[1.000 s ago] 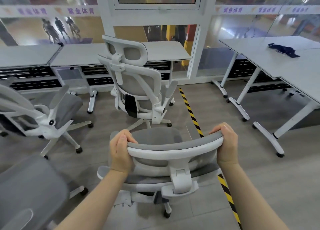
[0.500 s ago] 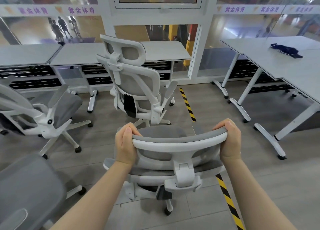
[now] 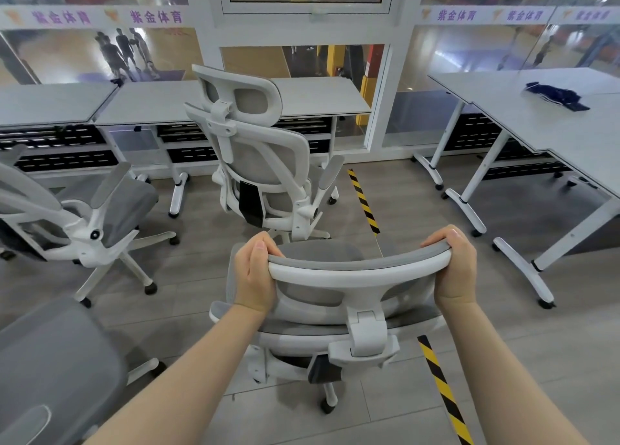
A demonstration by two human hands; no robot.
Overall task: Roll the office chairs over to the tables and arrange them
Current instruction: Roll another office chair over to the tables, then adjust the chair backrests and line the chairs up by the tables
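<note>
I look down on a white and grey office chair (image 3: 359, 270) right in front of me, seen from behind. My left hand (image 3: 255, 273) grips the left end of its headrest and my right hand (image 3: 454, 270) grips the right end. A second chair (image 3: 258, 156) stands just ahead, facing the grey tables (image 3: 318, 95) along the glass wall. A third chair (image 3: 110, 206) sits to the left, and the back of a fourth (image 3: 57, 364) fills the lower left corner. More tables (image 3: 553, 122) stand at the right.
A yellow and black floor stripe (image 3: 443, 387) runs under the held chair toward the wall. White table legs on castors (image 3: 523, 266) stick out at the right. A dark cloth (image 3: 557, 95) lies on the right table. Bare floor lies between the chairs and the right tables.
The held chair has rolled forward and a little right, closer to the chair ahead. Both hands keep the same grip on the headrest.
</note>
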